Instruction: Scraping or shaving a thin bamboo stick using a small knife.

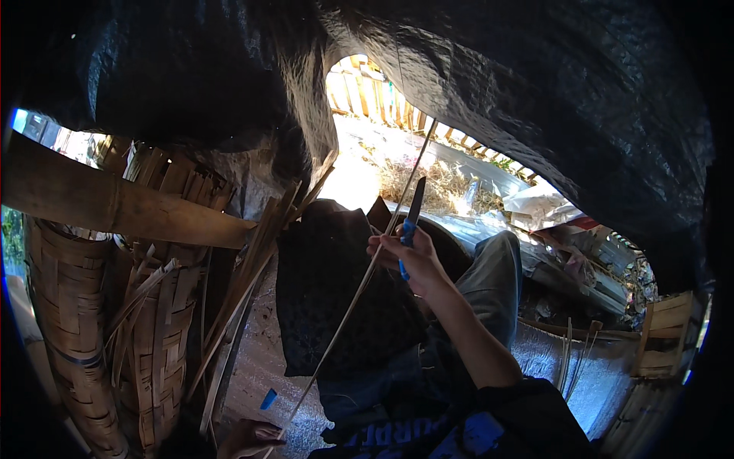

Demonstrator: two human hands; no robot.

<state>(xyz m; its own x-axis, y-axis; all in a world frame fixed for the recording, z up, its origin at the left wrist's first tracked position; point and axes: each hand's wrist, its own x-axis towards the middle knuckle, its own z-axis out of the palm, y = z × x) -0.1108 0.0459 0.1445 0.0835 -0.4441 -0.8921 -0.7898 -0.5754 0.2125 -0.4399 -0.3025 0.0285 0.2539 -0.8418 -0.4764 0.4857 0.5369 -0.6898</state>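
A long, thin bamboo strip (337, 333) runs slantwise across my lap, from the lower left up toward the bright opening. Near its lower end my left hand (251, 440) pinches it, partly cut off by the bottom of the picture. My right hand (413, 258) grips a knife (415, 205) with a blue handle and a dark blade that points up. The strip passes by the fingertips of that hand; thumb and fingers close around it. Under the strip, a dark cloth (336, 287) covers part of my legs. A small blue piece (267, 398) lies near my left hand.
Tall woven bamboo baskets (70, 329) stand at the left, with loose bamboo strips (241, 306) leaning beside them. A thick bamboo pole (130, 205) crosses above. Dark sheeting (535, 84) hangs low overhead. A wooden crate (664, 334) is at the right.
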